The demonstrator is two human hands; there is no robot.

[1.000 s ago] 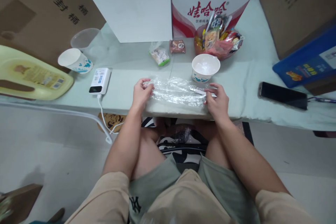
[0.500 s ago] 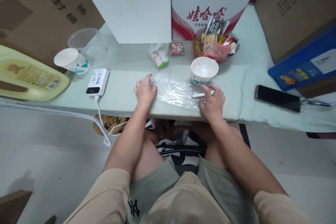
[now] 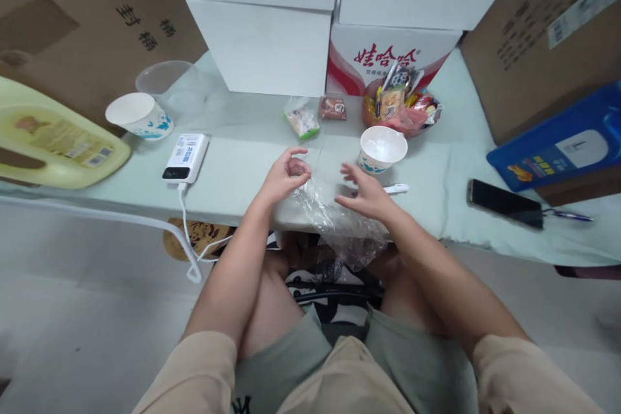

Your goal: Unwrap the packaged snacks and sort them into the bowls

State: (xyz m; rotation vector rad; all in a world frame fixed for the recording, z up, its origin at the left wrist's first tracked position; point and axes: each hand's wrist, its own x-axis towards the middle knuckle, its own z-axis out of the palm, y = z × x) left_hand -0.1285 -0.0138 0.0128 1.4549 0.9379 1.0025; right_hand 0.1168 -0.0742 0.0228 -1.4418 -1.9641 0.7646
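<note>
A sheet of clear plastic film (image 3: 334, 223) slants across the table's front edge, its lower end hanging above my lap. My left hand (image 3: 286, 176) is at its upper end, thumb and a finger curled together in a pinch on the film, with the index finger sticking out. My right hand (image 3: 366, 193) is above the film's right side, fingers spread and holding nothing. A white plastic spoon-like utensil (image 3: 396, 188) lies beside the right hand, partly hidden by it. Just behind stands a white paper bowl (image 3: 383, 147) with a blue leaf pattern.
Farther back are two small wrapped snacks (image 3: 301, 118) and a bowl of packaged snacks (image 3: 402, 113). On the left are a paper cup (image 3: 140, 116), a power bank (image 3: 185, 158) and a yellow bottle (image 3: 58, 136). At right lie a phone (image 3: 504, 204) and a blue package (image 3: 557, 139).
The film, flat on the table before, is now crumpled and drops over the front edge. My right hand has let go of the white utensil and opened. Both hands are closer together.
</note>
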